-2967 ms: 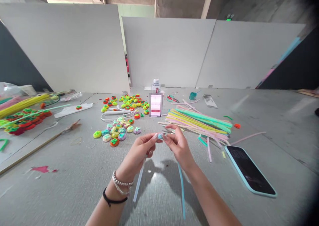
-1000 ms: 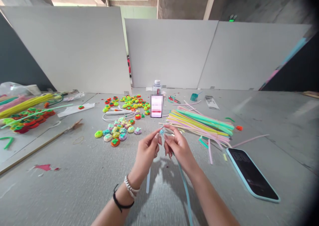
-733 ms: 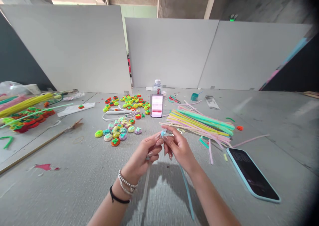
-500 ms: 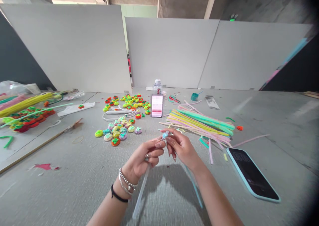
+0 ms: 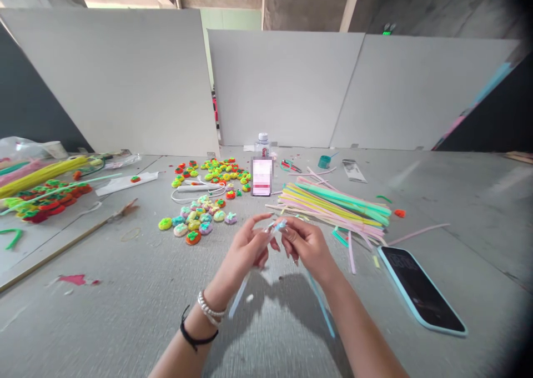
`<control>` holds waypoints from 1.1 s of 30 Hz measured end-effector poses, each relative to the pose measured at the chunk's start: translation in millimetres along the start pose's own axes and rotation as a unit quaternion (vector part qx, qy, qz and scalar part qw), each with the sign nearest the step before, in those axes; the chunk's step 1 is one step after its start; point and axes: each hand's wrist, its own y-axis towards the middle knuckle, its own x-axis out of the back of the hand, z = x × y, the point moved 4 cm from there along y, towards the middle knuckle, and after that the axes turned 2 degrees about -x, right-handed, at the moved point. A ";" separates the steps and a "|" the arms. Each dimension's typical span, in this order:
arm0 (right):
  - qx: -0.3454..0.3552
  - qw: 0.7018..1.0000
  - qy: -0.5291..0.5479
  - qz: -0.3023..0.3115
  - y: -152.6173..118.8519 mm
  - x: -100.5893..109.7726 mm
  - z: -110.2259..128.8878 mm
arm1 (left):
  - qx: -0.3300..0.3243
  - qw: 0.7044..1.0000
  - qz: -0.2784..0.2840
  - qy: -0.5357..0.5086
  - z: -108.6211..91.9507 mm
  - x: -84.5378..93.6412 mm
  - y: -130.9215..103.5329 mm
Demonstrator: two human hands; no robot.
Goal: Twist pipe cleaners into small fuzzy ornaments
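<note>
Both hands meet near the middle of the view. My right hand (image 5: pixel 306 245) pinches a small light blue piece (image 5: pixel 280 225), and a light blue strip (image 5: pixel 321 305) hangs below that hand. Close against it on the left, my left hand (image 5: pixel 251 246) has its thumb and index finger on a pale whitish strip, whose lower end (image 5: pixel 238 300) shows under the palm. The fingertips partly hide where the two strips come together. A small white bit (image 5: pixel 250 298) appears just beneath my left hand.
Pastel button-like pieces (image 5: pixel 194 224) lie left of the hands, with red and green ones (image 5: pixel 225 170) behind. A lit phone (image 5: pixel 261 177) leans against a bottle (image 5: pixel 262 145). Colourful strips (image 5: pixel 333 206) and a dark phone (image 5: pixel 422 289) are to the right.
My left hand has turned, with its index finger now extended further up. The pale strip's lower end has moved up, and a small white bit has come into view below it.
</note>
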 end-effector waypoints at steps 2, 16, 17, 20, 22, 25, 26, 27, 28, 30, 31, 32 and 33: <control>-0.009 1.000 0.000 -0.013 1.4 1.3 -2.3 | -0.076 0.991 -0.065 0.085 -3.0 3.3 -0.9; -0.039 0.997 0.048 -0.040 3.4 0.7 -9.1 | -0.210 0.909 -0.056 0.356 0.9 -5.5 -8.1; -0.042 0.997 0.050 -0.040 3.3 0.6 -8.8 | -0.209 0.908 -0.058 0.358 1.5 -5.3 -8.2; -0.045 0.997 0.053 -0.031 3.1 0.2 -7.7 | -0.208 0.905 -0.065 0.366 1.7 -5.2 -8.9; -0.044 0.997 0.057 -0.023 2.8 -0.4 -6.6 | -0.209 0.904 -0.071 0.365 0.7 -5.5 -9.4; -0.045 0.997 0.059 -0.015 2.3 -1.0 -5.2 | -0.209 0.914 -0.077 0.338 -1.0 -5.4 -9.5; -0.045 0.997 0.058 -0.014 2.2 -1.1 -4.9 | -0.209 0.918 -0.079 0.327 -1.3 -5.1 -9.3; -0.044 0.997 0.057 -0.011 2.1 -1.1 -4.5 | -0.209 0.922 -0.082 0.317 -1.4 -4.6 -9.0; -0.042 0.998 0.055 -0.007 2.0 -1.2 -4.2 | -0.209 0.924 -0.087 0.309 -1.3 -4.0 -8.5; -0.038 0.998 0.047 0.005 1.8 -1.7 -3.9 | -0.206 0.929 -0.101 0.290 -0.2 -1.9 -7.2; -0.037 0.998 0.042 0.015 1.7 -2.4 -4.1 | -0.199 0.935 -0.109 0.273 1.0 -0.4 -6.2; -0.038 0.998 0.037 0.026 1.7 -3.2 -4.6 | -0.186 0.943 -0.116 0.249 2.8 1.1 -5.0; -0.040 0.998 0.033 0.038 1.6 -4.3 -5.3 | -0.169 0.954 -0.120 0.219 5.1 2.3 -3.6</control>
